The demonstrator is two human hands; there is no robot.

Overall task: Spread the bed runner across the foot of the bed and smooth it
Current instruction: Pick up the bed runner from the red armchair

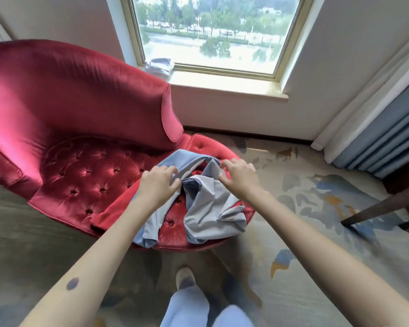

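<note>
The bed runner (210,208), a crumpled blue-grey cloth with a pale underside, lies bunched on the front right of a red tufted armchair seat (87,182). My left hand (158,182) pinches a fold at the cloth's upper left. At its upper right edge my right hand (240,177) pinches another fold. Both arms reach down from the bottom of the view. No bed is in view.
The red velvet armchair back (76,95) rises at left. A window (217,34) with a sill holding folded cloths (159,66) is behind. Blue curtains (383,138) hang at right, beside a dark wooden furniture leg (383,206). My feet stand on patterned carpet (293,244).
</note>
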